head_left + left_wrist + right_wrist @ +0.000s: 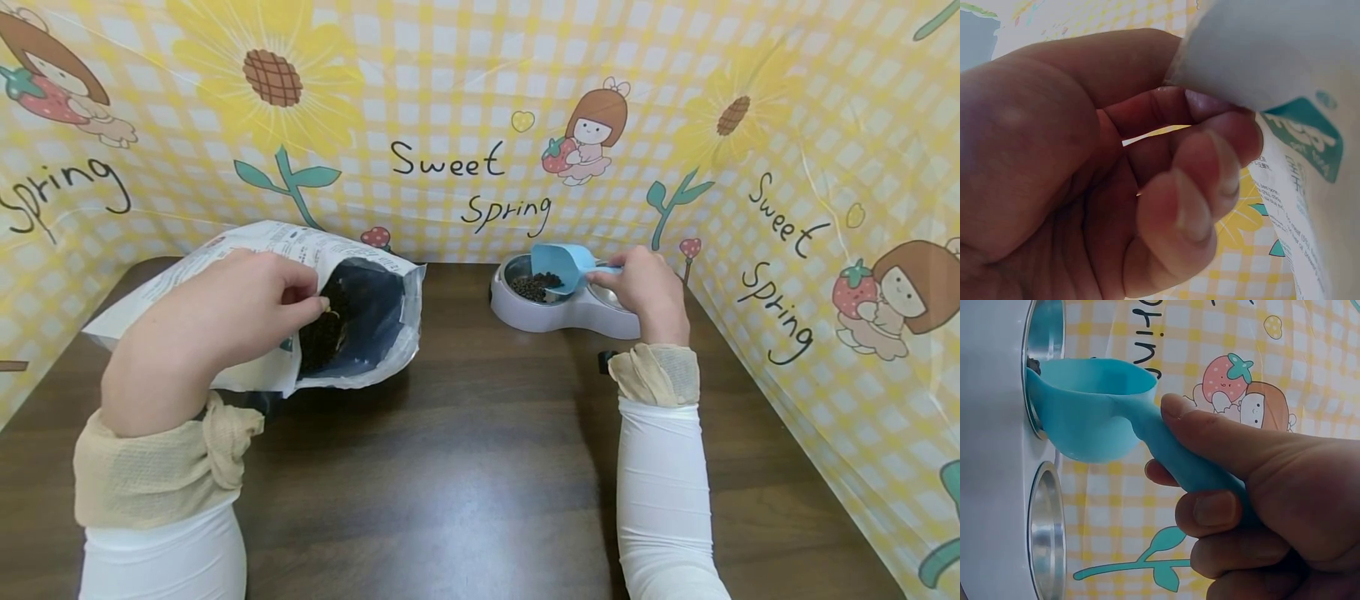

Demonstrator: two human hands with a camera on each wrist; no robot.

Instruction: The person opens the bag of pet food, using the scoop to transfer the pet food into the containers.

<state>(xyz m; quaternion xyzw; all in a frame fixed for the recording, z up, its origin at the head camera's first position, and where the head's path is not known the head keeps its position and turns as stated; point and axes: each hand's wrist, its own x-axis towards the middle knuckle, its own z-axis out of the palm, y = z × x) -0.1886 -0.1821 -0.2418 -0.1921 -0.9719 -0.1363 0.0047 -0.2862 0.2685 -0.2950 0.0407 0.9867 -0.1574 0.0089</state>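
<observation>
On the left lies a white printed bag, its dark-lined mouth facing right with brown pellets inside. My left hand pinches the bag's upper edge between thumb and fingers. A light blue scoop is gripped by the handle in my right hand. The scoop is tipped over the left bowl of a white double pet bowl, its lip at the bowl. Small dark pellets lie in that bowl. The scoop's cup shows no pellets in the right wrist view.
The double bowl's second metal bowl is partly behind my right hand in the head view. A brown wooden table lies under everything. Yellow checked cloth walls rise behind and at both sides.
</observation>
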